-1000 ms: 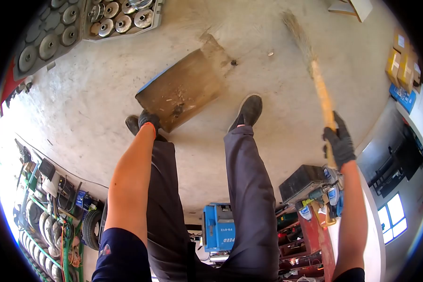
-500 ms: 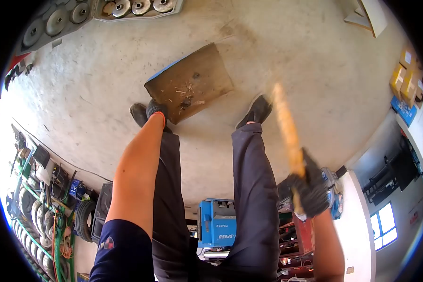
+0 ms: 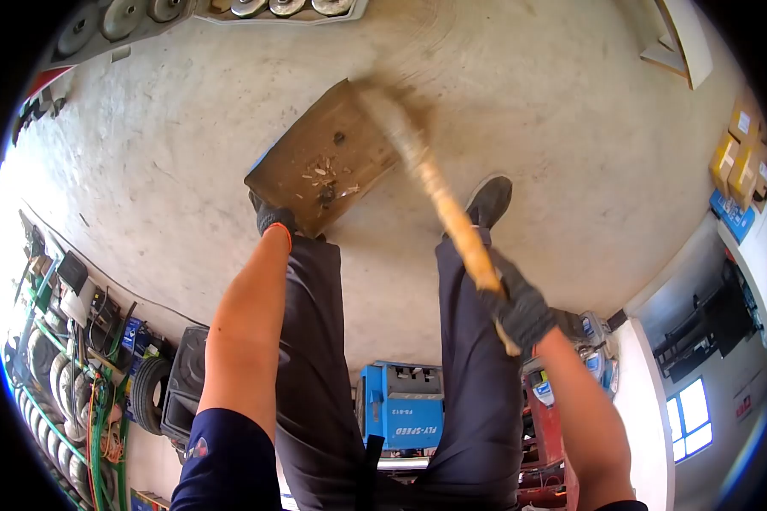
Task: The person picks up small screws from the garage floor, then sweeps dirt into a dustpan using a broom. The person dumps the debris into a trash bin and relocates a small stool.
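Observation:
A dustpan (image 3: pixel 307 162) rests on the floor, tilted, with wood chips and dark debris inside. My left hand (image 3: pixel 274 219), in a dark glove, is closed on its near left corner. My right hand (image 3: pixel 516 302), also gloved, wraps round the light handle of a broom (image 3: pixel 443 200). The broom's bristles, blurred, are at the dustpan's far right edge, over a dark patch of dirt on the floor.
Trays of round metal parts (image 3: pixel 290 7) lie at the top left. Cardboard boxes (image 3: pixel 735 162) are at the right. A blue machine (image 3: pixel 405 409) stands behind my legs, and tyres (image 3: pixel 149 396) are at the lower left.
The broom has swung left from the open floor at the right to the dustpan's edge, with my right hand moving left too. My left hand remains on the dustpan.

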Action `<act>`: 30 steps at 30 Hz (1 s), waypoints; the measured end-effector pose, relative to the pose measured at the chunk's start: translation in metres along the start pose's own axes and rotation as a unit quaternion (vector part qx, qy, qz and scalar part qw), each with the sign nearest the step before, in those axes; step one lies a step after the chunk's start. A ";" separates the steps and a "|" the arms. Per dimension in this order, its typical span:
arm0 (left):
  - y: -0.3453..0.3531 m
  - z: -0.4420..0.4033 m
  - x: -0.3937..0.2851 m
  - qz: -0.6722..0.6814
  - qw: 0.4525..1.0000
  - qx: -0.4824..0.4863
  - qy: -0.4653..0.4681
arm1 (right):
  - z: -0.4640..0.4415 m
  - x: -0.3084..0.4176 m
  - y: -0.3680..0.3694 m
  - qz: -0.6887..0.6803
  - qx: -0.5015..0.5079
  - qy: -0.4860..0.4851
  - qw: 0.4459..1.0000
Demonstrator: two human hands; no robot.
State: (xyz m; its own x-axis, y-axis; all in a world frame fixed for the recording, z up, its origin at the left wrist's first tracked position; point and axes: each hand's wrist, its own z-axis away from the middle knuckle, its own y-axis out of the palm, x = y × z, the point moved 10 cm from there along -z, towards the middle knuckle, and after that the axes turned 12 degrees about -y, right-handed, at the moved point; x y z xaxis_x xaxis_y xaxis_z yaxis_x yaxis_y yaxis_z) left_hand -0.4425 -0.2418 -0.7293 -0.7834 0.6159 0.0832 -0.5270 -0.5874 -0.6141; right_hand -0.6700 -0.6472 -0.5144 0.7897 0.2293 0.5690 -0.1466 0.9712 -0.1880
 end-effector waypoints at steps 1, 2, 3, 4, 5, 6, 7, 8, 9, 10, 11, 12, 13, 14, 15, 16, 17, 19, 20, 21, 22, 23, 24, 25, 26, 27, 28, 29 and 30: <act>-0.003 0.010 -0.001 0.061 0.997 0.013 -0.036 | 0.020 -0.003 0.014 0.013 0.055 0.025 0.998; -0.006 -0.004 0.003 0.060 0.997 0.011 -0.037 | 0.034 0.014 0.010 -0.001 0.033 -0.008 0.999; -0.011 -0.027 -0.001 -0.044 0.999 -0.026 0.014 | 0.045 0.035 0.000 -0.016 0.011 -0.039 0.999; -0.011 -0.048 -0.002 -0.149 0.985 -0.058 0.067 | 0.055 0.048 -0.014 -0.030 -0.007 -0.014 0.999; -0.013 -0.073 0.005 -0.156 0.984 -0.053 0.070 | 0.063 0.050 -0.026 -0.067 -0.042 0.017 0.997; -0.010 -0.098 0.006 -0.077 0.993 0.003 0.086 | 0.075 0.038 -0.036 -0.136 -0.092 0.074 0.984; -0.013 -0.079 -0.012 -0.002 0.993 0.060 0.097 | 0.086 0.026 -0.043 -0.205 -0.147 0.125 0.960; -0.026 -0.063 -0.022 -0.075 0.994 0.060 0.058 | 0.092 0.011 -0.044 -0.253 -0.198 0.157 0.934; -0.037 -0.076 -0.023 -0.086 0.992 0.065 0.062 | 0.096 -0.013 -0.055 -0.135 -0.271 0.071 0.950; -0.050 -0.103 -0.033 -0.076 0.991 0.078 0.082 | 0.097 -0.024 -0.037 -0.225 -0.298 0.161 0.914; -0.060 -0.121 -0.043 -0.066 0.989 0.091 0.099 | 0.097 -0.029 -0.012 -0.312 -0.317 0.247 0.861; -0.073 -0.125 -0.049 -0.074 0.988 0.095 0.101 | 0.087 -0.028 0.014 -0.337 -0.313 0.279 0.843; -0.095 -0.120 -0.067 -0.156 0.976 0.050 0.146 | 0.079 -0.038 0.050 -0.362 -0.308 0.309 0.824; -0.112 -0.117 -0.088 -0.231 0.953 0.003 0.195 | 0.055 -0.062 0.094 -0.360 -0.285 0.240 0.855; -0.120 -0.119 -0.099 -0.230 0.952 0.005 0.200 | 0.037 -0.066 0.142 -0.365 -0.296 0.200 0.860; -0.128 -0.121 -0.110 -0.294 0.926 -0.038 0.234 | 0.027 -0.037 0.189 -0.388 -0.254 0.256 0.848; -0.133 -0.121 -0.118 -0.354 0.894 -0.081 0.264 | 0.011 -0.002 0.232 -0.422 -0.203 0.219 0.856; -0.131 -0.126 -0.124 -0.322 0.915 -0.061 0.236 | 0.019 0.071 0.293 -0.541 -0.125 0.303 0.774; -0.128 -0.119 -0.133 -0.315 0.901 -0.054 0.295 | 0.017 0.099 0.285 -0.573 -0.147 0.243 0.769; -0.130 -0.113 -0.137 -0.312 0.882 -0.049 0.349 | 0.019 0.127 0.278 -0.606 -0.163 0.186 0.756; -0.130 -0.130 -0.136 -0.327 0.896 -0.052 0.296 | 0.033 0.142 0.273 -0.612 -0.147 0.188 0.754; -0.132 -0.136 -0.131 -0.334 0.892 -0.050 0.300 | 0.046 0.152 0.268 -0.635 -0.160 0.169 0.737; -0.124 -0.148 -0.130 -0.362 0.881 -0.034 0.302 | 0.063 0.148 0.262 -0.606 -0.187 0.124 0.763; -0.122 -0.155 -0.136 -0.385 0.871 -0.023 0.303 | 0.077 0.146 0.248 -0.591 -0.214 0.128 0.767; -0.117 -0.139 -0.143 -0.422 0.843 -0.015 0.332 | 0.092 0.145 0.235 -0.575 -0.240 0.133 0.771; -0.116 -0.193 -0.123 -0.333 0.883 0.035 0.330 | 0.115 0.150 0.219 -0.574 -0.265 0.193 0.750; -0.109 -0.216 -0.101 -0.302 0.901 0.080 0.301 | 0.132 0.140 0.207 -0.551 -0.294 0.193 0.756; -0.112 -0.201 -0.101 -0.302 0.904 0.115 0.279 | 0.147 0.131 0.194 -0.526 -0.328 0.189 0.761; -0.116 -0.172 -0.106 -0.301 0.907 0.149 0.255 | 0.159 0.134 0.185 -0.549 -0.342 0.170 0.744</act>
State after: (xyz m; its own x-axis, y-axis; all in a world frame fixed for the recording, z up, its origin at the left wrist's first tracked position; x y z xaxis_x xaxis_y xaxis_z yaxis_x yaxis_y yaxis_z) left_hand -0.2418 -0.1482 -0.8023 -0.1097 0.9902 -0.0870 -0.9339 -0.1326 -0.3320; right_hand -0.6860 -0.4267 -0.3452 0.3320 -0.8200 0.4662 0.9429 0.2744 -0.1888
